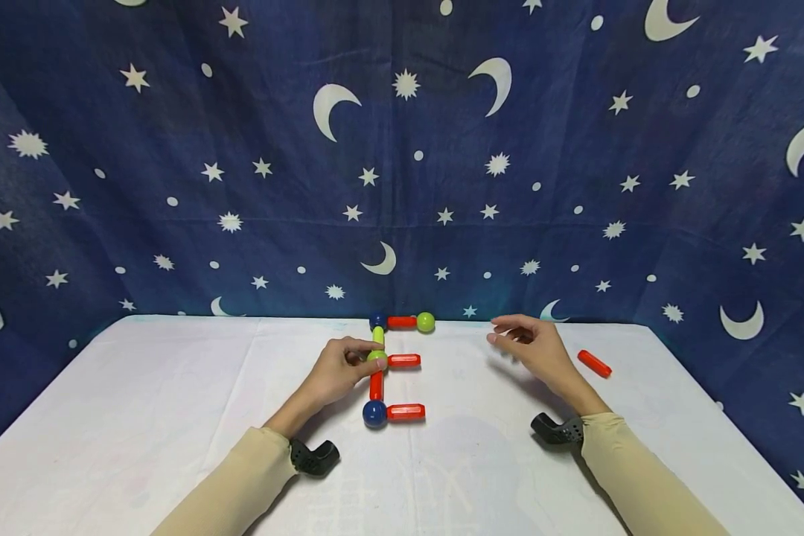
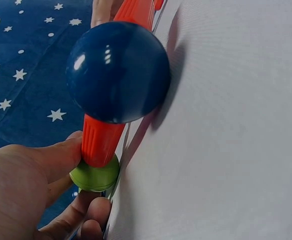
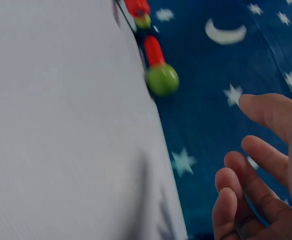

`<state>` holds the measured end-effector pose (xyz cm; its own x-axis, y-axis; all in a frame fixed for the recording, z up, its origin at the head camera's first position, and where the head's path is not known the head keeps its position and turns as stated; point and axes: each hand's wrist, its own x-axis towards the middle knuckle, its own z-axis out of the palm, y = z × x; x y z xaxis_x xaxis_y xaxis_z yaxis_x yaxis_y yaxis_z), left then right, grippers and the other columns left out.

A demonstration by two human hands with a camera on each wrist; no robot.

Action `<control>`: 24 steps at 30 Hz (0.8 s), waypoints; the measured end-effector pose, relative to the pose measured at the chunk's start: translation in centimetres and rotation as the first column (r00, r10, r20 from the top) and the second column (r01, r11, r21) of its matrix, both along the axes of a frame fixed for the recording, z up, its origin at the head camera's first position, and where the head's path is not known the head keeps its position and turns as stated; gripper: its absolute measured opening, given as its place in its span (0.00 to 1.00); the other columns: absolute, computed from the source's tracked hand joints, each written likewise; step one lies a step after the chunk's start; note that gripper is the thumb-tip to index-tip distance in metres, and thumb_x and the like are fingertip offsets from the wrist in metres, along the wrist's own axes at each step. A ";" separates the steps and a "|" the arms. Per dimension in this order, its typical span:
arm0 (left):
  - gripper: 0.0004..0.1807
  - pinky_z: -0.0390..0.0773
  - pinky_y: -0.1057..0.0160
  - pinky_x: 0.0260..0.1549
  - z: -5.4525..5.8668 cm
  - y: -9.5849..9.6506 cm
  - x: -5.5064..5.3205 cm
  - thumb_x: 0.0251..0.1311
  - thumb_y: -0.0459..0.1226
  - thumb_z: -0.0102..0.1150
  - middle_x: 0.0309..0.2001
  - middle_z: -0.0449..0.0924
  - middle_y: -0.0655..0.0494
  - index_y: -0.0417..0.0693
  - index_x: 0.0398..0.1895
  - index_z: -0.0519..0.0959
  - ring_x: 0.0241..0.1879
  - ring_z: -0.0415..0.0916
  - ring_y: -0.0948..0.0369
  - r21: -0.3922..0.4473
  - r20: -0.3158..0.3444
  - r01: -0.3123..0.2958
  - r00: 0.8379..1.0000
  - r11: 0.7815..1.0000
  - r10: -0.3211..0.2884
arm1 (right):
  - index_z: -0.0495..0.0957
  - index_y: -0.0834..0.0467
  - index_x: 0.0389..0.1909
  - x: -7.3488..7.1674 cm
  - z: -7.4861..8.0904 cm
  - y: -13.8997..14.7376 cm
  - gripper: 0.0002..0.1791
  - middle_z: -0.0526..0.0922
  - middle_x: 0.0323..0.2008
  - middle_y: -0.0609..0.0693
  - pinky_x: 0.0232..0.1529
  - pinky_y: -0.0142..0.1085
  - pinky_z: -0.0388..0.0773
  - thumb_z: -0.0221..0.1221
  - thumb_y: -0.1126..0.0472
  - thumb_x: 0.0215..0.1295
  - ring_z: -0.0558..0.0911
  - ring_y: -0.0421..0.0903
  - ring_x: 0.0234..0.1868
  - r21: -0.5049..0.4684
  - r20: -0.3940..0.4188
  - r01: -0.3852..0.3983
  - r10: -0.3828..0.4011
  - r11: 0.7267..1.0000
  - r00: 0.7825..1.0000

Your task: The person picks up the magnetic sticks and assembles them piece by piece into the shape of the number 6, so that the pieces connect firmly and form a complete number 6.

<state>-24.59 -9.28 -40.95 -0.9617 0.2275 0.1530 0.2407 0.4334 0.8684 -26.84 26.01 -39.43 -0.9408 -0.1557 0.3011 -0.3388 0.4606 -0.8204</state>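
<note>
My left hand (image 1: 337,370) grips the middle green ball (image 1: 376,357) of a built figure of balls and rods, thumb on its near side. A yellow-green rod (image 1: 378,336) runs from it to the far blue ball (image 1: 378,321); a red rod (image 1: 376,386) joins it to the near blue ball (image 1: 374,413), large in the left wrist view. Red rods point right from the middle (image 1: 405,360) and near (image 1: 406,412) balls. The far red rod (image 1: 402,322) ends in another green ball (image 1: 426,321). My right hand (image 1: 534,351) hovers right of the figure, fingers loosely bent, holding nothing.
A loose red rod (image 1: 595,364) lies on the white tabletop (image 1: 482,461), beyond the right hand. Behind the table hangs a dark blue cloth (image 1: 415,193) with moons and stars. Both wrists wear black devices (image 1: 315,458).
</note>
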 end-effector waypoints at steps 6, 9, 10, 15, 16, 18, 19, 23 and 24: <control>0.15 0.66 0.66 0.23 -0.1 -0.1 0.1 0.60 0.35 0.72 0.35 0.77 0.53 0.43 0.50 0.87 0.33 0.69 0.56 -0.002 -0.017 0.008 1.000 1.000 -0.008 | 0.83 0.62 0.55 -0.3 0.5 2.6 0.23 0.84 0.40 0.53 0.27 0.32 0.73 0.71 0.55 0.63 0.77 0.42 0.31 0.043 -0.036 0.098 -0.096 0.994 0.995; 0.15 0.66 0.67 0.23 -0.1 -0.1 0.0 0.60 0.35 0.72 0.36 0.77 0.54 0.43 0.51 0.87 0.33 0.69 0.56 -0.004 -0.011 0.007 1.000 1.000 -0.007 | 0.83 0.61 0.55 -0.3 0.7 3.7 0.23 0.84 0.42 0.56 0.28 0.32 0.73 0.70 0.53 0.64 0.77 0.41 0.34 0.060 -0.062 0.148 -0.145 0.987 0.988; 0.15 0.66 0.67 0.24 -0.1 -0.1 0.0 0.60 0.35 0.72 0.36 0.77 0.54 0.43 0.51 0.87 0.33 0.69 0.56 -0.005 -0.010 0.006 1.000 1.000 -0.006 | 0.83 0.61 0.56 -0.3 0.7 4.0 0.24 0.84 0.43 0.57 0.29 0.31 0.73 0.70 0.52 0.64 0.77 0.41 0.35 0.071 -0.074 0.168 -0.162 0.983 0.984; 0.15 0.66 0.66 0.24 0.0 0.0 0.1 0.60 0.35 0.71 0.36 0.77 0.54 0.43 0.51 0.87 0.33 0.69 0.56 -0.008 -0.015 0.006 1.000 1.000 -0.006 | 0.82 0.62 0.57 -0.1 1.1 5.8 0.26 0.84 0.47 0.59 0.34 0.30 0.73 0.69 0.49 0.65 0.77 0.40 0.40 0.116 -0.085 0.246 -0.237 0.962 0.968; 0.15 0.66 0.66 0.24 0.0 0.0 0.1 0.60 0.35 0.71 0.36 0.77 0.54 0.43 0.51 0.87 0.33 0.69 0.56 -0.009 -0.015 0.004 1.000 1.000 -0.004 | 0.82 0.62 0.58 -0.1 1.3 6.1 0.27 0.84 0.48 0.59 0.33 0.30 0.74 0.69 0.48 0.65 0.76 0.41 0.41 0.132 -0.072 0.256 -0.248 0.958 0.966; 0.15 0.66 0.66 0.24 0.0 0.0 0.1 0.60 0.35 0.72 0.36 0.77 0.54 0.43 0.51 0.87 0.33 0.69 0.56 -0.011 -0.012 0.002 1.000 1.000 -0.002 | 0.81 0.62 0.59 0.1 1.6 6.9 0.29 0.83 0.50 0.60 0.30 0.32 0.75 0.68 0.46 0.65 0.76 0.44 0.42 0.173 -0.029 0.255 -0.254 0.951 0.967; 0.15 0.66 0.67 0.24 0.1 0.0 0.2 0.60 0.35 0.72 0.36 0.77 0.54 0.44 0.51 0.87 0.33 0.69 0.56 -0.011 -0.007 0.001 1.000 1.000 -0.001 | 0.80 0.62 0.60 0.1 1.8 7.2 0.31 0.82 0.52 0.60 0.30 0.33 0.75 0.68 0.44 0.64 0.76 0.45 0.43 0.199 0.001 0.247 -0.252 0.949 0.968; 0.16 0.65 0.67 0.23 0.1 -0.1 0.2 0.60 0.35 0.72 0.36 0.77 0.53 0.43 0.51 0.87 0.33 0.69 0.56 -0.004 -0.001 0.002 1.000 1.000 -0.002 | 0.78 0.63 0.62 0.1 2.1 8.3 0.35 0.80 0.54 0.64 0.28 0.37 0.78 0.71 0.45 0.61 0.78 0.52 0.41 0.288 0.113 0.189 -0.229 0.939 0.967; 0.16 0.65 0.66 0.23 0.0 -0.1 0.2 0.60 0.35 0.71 0.36 0.77 0.52 0.43 0.51 0.87 0.33 0.69 0.56 0.000 -0.002 0.002 1.000 1.000 -0.002 | 0.78 0.64 0.61 0.1 2.1 8.5 0.35 0.80 0.54 0.65 0.29 0.37 0.78 0.72 0.46 0.60 0.79 0.53 0.42 0.305 0.126 0.175 -0.222 0.936 0.967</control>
